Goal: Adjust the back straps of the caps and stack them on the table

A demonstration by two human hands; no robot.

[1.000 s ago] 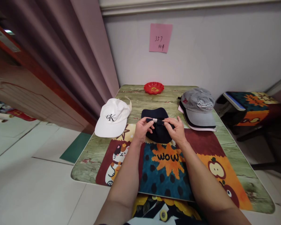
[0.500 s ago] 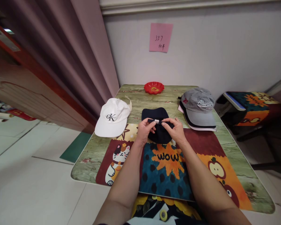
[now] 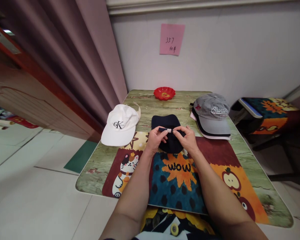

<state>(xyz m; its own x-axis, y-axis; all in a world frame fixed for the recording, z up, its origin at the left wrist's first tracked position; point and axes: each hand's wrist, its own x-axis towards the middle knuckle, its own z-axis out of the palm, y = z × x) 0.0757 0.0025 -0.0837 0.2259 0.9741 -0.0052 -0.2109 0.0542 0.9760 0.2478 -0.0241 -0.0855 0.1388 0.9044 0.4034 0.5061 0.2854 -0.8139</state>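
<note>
A dark navy baseball cap (image 3: pixel 166 120) lies on the table in front of me, its brim toward the wall and its back strap (image 3: pixel 162 129) toward me. My left hand (image 3: pixel 155 137) pinches the strap on the left of a small silver buckle (image 3: pixel 169 130). On the buckle's other side, my right hand (image 3: pixel 187 137) is closed on the strap's end with thumb and forefinger. The strap is held raised above the cap's opening. Part of the cap is hidden behind my fingers.
To the left sits a white cap (image 3: pixel 120 125) with a beige strap. At the right, a grey cap (image 3: pixel 212 111) tops a stack with black and pink brims. A red scalloped dish (image 3: pixel 164 93) stands near the wall. A patterned mat (image 3: pixel 176 196) covers the table's front.
The silver buckle has shifted slightly to the right along the strap, closer to my right fingers. Both hands stay almost in place on the strap.
</note>
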